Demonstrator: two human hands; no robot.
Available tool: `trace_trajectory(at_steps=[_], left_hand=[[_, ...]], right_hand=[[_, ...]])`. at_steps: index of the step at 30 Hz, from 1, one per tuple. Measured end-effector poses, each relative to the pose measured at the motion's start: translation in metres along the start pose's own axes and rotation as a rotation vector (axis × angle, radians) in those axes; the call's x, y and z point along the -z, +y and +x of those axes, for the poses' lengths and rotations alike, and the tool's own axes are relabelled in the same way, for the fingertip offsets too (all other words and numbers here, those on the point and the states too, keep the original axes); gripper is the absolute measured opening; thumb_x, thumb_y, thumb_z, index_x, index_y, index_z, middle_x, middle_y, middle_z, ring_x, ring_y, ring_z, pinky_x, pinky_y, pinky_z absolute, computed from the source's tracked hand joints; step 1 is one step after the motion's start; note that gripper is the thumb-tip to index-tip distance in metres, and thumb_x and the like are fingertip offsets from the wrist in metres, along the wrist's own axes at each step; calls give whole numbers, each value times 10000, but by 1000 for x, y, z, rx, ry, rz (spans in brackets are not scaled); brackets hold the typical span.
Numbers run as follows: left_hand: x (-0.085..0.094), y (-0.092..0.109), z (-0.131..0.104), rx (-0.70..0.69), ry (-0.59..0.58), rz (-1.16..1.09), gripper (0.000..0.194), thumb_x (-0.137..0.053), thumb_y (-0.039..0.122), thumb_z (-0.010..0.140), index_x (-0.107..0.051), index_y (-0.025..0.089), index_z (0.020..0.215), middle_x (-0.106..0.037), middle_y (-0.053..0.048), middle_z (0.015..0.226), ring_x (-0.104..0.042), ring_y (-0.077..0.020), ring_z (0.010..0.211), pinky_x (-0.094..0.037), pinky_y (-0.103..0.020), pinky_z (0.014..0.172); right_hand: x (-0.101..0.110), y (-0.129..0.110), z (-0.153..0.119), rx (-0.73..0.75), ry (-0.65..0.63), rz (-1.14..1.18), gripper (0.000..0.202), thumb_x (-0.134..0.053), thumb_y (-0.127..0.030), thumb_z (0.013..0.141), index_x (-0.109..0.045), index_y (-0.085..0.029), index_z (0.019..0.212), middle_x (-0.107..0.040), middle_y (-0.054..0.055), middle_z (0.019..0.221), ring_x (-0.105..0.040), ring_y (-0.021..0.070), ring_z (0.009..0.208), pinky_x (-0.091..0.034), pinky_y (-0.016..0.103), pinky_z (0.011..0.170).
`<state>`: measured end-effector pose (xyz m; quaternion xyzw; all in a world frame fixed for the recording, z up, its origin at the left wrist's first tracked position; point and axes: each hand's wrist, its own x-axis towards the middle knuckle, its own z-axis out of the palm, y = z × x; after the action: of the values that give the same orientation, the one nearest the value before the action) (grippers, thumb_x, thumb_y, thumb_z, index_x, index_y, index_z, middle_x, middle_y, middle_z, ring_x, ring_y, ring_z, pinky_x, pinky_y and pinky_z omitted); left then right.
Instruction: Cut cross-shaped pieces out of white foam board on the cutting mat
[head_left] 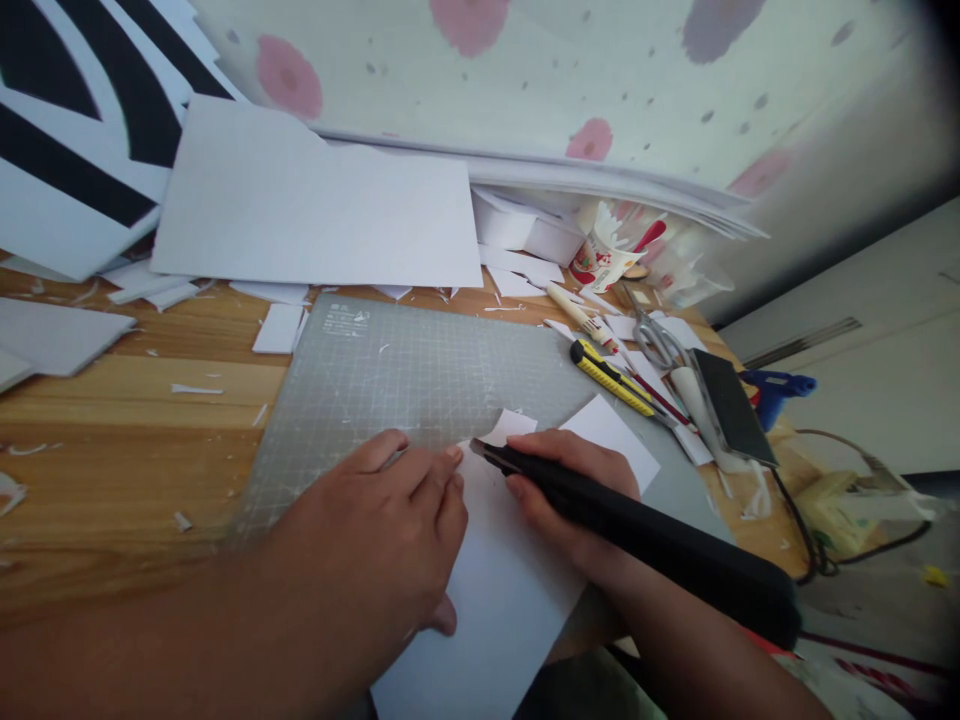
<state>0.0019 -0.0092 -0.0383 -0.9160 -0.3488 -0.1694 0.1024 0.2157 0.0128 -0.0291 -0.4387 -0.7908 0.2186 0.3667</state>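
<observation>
My right hand [570, 490] is closed round a black utility knife [645, 525], whose metal tip rests at the upper edge of a white board piece [495, 600]. Close by, my left hand [397, 520] presses on the left side of this piece, fingers bent downward and thumb apart, lower on the board. The fingertips lie just left of the blade. Beneath both hands is a grey-green cutting mat [360, 370] with a grid. Two white offcuts, a small one [514, 425] and a larger one [611, 440], lie beyond and beside my right hand.
A yellow-black cutter [611, 378], a glue pen-like tube [581, 315], scissors [656, 335] and a dark box-shaped item [731, 405] lie at right. Behind stand a cup of tools [600, 260] and a large white board [322, 210]. Scraps litter the wooden table [172, 450].
</observation>
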Motion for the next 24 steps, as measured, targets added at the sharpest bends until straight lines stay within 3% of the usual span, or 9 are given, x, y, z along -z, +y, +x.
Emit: trace_trajectory(at_steps=[10, 16, 19, 21, 24], left_hand=[[1, -1, 1, -39, -32, 45, 861, -813, 784, 480, -789, 78, 974, -772, -180, 1081, -681, -285, 806, -468, -415, 788], [5, -4, 1, -51, -55, -1, 789, -875, 706, 470, -781, 100, 967, -777, -169, 1062, -693, -309, 843, -511, -433, 804], [5, -14, 3, -25, -114, -69, 549, -873, 593, 617, -764, 155, 929, -769, -132, 1038, -693, -321, 853, -530, -451, 787], [1, -21, 5, 19, -119, -100, 396, -807, 478, 767, -744, 162, 997, -744, -136, 1096, -689, -323, 897, -532, -451, 786], [-6, -26, 11, 86, -143, -155, 266, -654, 312, 908, -707, 154, 1115, -722, -132, 1128, -668, -301, 962, -517, -431, 826]], right_hand=[[11, -6, -17, -42, 58, -31, 196, -693, -182, 743, -750, -253, 917, -780, 4, 757, -718, 166, 603, -586, 272, 595], [10, 4, -34, -176, 293, 61, 210, -734, -200, 746, -752, -290, 934, -786, 16, 832, -746, 208, 719, -596, 308, 631], [10, 12, -43, -341, 456, 343, 172, -741, -262, 769, -741, -277, 941, -756, 17, 788, -734, 207, 666, -561, 291, 543], [8, 15, -47, -448, 503, 546, 159, -750, -299, 764, -733, -252, 915, -728, 12, 713, -708, 191, 580, -513, 265, 464], [4, 16, -52, -546, 549, 677, 179, -764, -322, 757, -727, -232, 907, -702, 9, 666, -678, 173, 547, -488, 250, 441]])
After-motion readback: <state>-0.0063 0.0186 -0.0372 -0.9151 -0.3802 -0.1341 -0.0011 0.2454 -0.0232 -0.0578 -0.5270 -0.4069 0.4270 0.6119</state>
